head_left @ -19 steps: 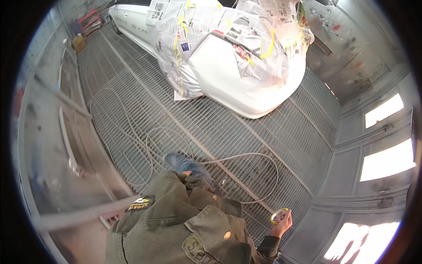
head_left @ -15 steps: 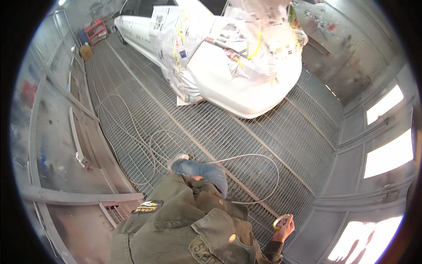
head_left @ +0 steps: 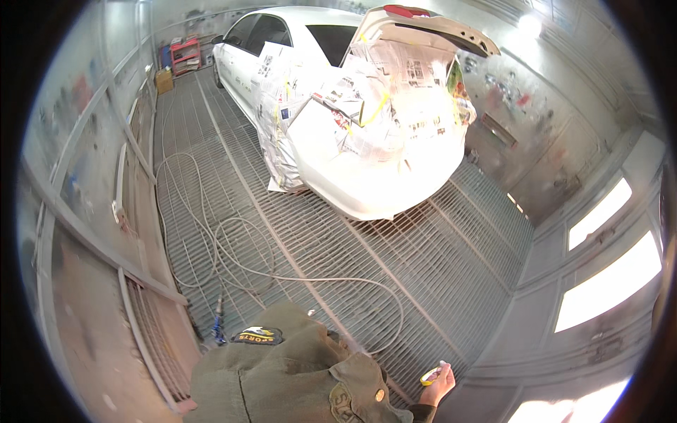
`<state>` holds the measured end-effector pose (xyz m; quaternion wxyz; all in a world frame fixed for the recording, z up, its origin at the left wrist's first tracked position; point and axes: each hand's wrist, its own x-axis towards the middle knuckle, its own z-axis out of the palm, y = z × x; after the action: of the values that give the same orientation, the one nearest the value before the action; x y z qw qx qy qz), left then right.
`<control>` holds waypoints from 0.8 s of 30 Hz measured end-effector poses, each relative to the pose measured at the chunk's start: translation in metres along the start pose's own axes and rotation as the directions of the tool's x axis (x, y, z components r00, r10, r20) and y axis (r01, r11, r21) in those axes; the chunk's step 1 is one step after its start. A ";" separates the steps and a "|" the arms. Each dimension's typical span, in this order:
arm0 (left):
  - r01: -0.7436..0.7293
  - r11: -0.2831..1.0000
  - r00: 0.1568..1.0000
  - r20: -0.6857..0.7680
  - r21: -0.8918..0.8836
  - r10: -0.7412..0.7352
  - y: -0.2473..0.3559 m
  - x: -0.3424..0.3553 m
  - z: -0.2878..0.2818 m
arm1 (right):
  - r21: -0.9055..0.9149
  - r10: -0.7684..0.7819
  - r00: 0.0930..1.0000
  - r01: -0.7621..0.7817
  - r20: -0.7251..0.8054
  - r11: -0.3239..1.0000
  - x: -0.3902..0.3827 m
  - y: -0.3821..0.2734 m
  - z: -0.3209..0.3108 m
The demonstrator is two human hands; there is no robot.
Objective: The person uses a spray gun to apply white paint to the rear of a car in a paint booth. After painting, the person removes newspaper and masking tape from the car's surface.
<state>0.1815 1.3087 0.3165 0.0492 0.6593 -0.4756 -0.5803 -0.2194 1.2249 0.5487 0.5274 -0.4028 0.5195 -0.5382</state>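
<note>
At the lower right, my right hand [head_left: 442, 384] is closed on a roll of yellow tape [head_left: 428, 378]. The roll sits low over the grated floor, its ring partly covered by my fingers. My left hand is out of the picture; the olive jacket [head_left: 282, 374] I wear fills the lower middle. Ahead stands a white car [head_left: 367, 183], its rear end toward me and its trunk lid [head_left: 437, 28] raised. Printed paper sheets [head_left: 416, 92] and clear film cover the trunk opening and the side panel, with yellow tape strips on them.
A pale hose [head_left: 338, 279] loops across the grated floor [head_left: 310, 240]. Near the left wall lies a blue tool with a dark tip [head_left: 218, 324]. Farther back are a cardboard box [head_left: 163, 81] and a red rack [head_left: 186, 55]. Bright panels [head_left: 610, 282] line the right wall.
My view has tilted up, so more of the car, its raised trunk lid and the blue tool show. My leg has dropped from sight. The tape roll stays in my right hand.
</note>
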 end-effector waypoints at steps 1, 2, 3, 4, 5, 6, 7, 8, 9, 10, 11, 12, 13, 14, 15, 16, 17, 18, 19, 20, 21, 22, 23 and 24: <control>0.016 1.000 1.000 -0.020 -0.020 -0.017 0.005 0.012 0.010 | -0.005 -0.038 0.999 0.038 0.017 0.999 0.024 -0.010 -0.009; 0.037 0.998 0.998 -0.047 -0.042 -0.039 0.009 0.022 0.020 | -0.026 -0.065 0.997 0.066 0.032 0.998 0.045 -0.021 -0.017; 0.051 0.996 0.996 -0.070 -0.068 -0.056 0.014 0.037 0.030 | -0.053 -0.098 0.994 0.100 0.042 0.994 0.064 -0.036 -0.024; 0.076 0.992 0.992 -0.097 -0.103 -0.086 0.019 0.050 0.038 | -0.076 -0.132 0.990 0.137 0.057 0.988 0.086 -0.047 -0.029; 0.106 0.983 0.984 -0.128 -0.147 -0.125 0.021 0.061 0.047 | -0.118 -0.153 0.984 0.163 0.091 0.980 0.108 -0.054 -0.038; 0.132 0.972 0.975 -0.151 -0.195 -0.163 0.027 0.070 0.059 | -0.169 -0.166 0.978 0.186 0.124 0.968 0.124 -0.058 -0.054; 0.151 0.956 0.964 -0.177 -0.251 -0.198 0.034 0.079 0.070 | -0.221 -0.172 0.972 0.206 0.161 0.953 0.140 -0.065 -0.069; 0.159 0.938 0.954 -0.197 -0.307 -0.226 0.048 0.090 0.083 | -0.232 -0.166 0.973 0.200 0.158 0.952 0.158 -0.075 -0.079; 0.162 0.914 0.943 -0.214 -0.372 -0.255 0.061 0.097 0.098 | -0.244 -0.146 0.978 0.180 0.151 0.953 0.170 -0.081 -0.091; 0.171 0.890 0.928 -0.234 -0.423 -0.289 0.069 0.101 0.104 | -0.241 -0.122 0.982 0.154 0.143 0.958 0.181 -0.084 -0.097; 0.169 0.857 0.914 -0.248 -0.487 -0.321 0.084 0.106 0.121 | -0.239 -0.099 0.986 0.130 0.137 0.962 0.194 -0.088 -0.103; 0.159 0.824 0.896 -0.270 -0.544 -0.352 0.098 0.109 0.135 | -0.247 -0.081 0.987 0.114 0.140 0.962 0.204 -0.097 -0.100; 0.133 0.786 0.880 -0.294 -0.603 -0.374 0.113 0.113 0.149 | -0.263 -0.053 0.980 0.104 0.193 0.959 0.222 -0.099 -0.101; 0.112 0.746 0.863 -0.308 -0.657 -0.401 0.129 0.117 0.164 | -0.284 -0.027 0.969 0.098 0.244 0.954 0.242 -0.101 -0.107; 0.085 0.699 0.846 -0.319 -0.710 -0.428 0.144 0.124 0.184 | -0.311 -0.003 0.956 0.099 0.294 0.945 0.260 -0.103 -0.110; 0.060 0.647 0.827 -0.324 -0.760 -0.459 0.156 0.129 0.204 | -0.336 0.032 0.949 0.080 0.313 0.938 0.276 -0.102 -0.107; 0.040 0.589 0.807 -0.322 -0.807 -0.495 0.169 0.135 0.229 | -0.356 0.065 0.924 0.080 0.377 0.931 0.293 -0.096 -0.105; 0.019 0.530 0.788 -0.314 -0.848 -0.529 0.181 0.142 0.257 | -0.381 0.097 0.896 0.085 0.434 0.920 0.313 -0.085 -0.105; -0.001 0.465 0.771 -0.297 -0.885 -0.564 0.193 0.152 0.288 | -0.414 0.129 0.866 0.096 0.484 0.905 0.333 -0.077 -0.109; -0.025 0.395 0.754 -0.276 -0.919 -0.596 0.201 0.169 0.327 | -0.438 0.133 0.816 0.157 0.563 0.885 0.349 -0.070 -0.109; -0.033 0.327 0.743 -0.242 -0.944 -0.624 0.216 0.183 0.365 | -0.459 0.143 0.768 0.213 0.624 0.863 0.362 -0.068 -0.115; -0.036 0.261 0.738 -0.201 -0.965 -0.644 0.234 0.196 0.403 | -0.519 0.243 0.730 0.175 0.639 0.837 0.361 -0.079 -0.116; -0.047 0.180 0.720 -0.158 -0.983 -0.676 0.251 0.206 0.442 | -0.570 0.344 0.671 0.142 0.656 0.809 0.358 -0.087 -0.114; -0.064 0.106 0.703 -0.120 -0.992 -0.701 0.271 0.212 0.473 | -0.594 0.422 0.587 0.128 0.691 0.794 0.366 -0.084 -0.121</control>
<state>-0.3841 1.2467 0.1789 0.4551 0.7051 0.2105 -0.5015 -0.3944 0.8723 0.5732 0.5955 -0.6935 0.4005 -0.0638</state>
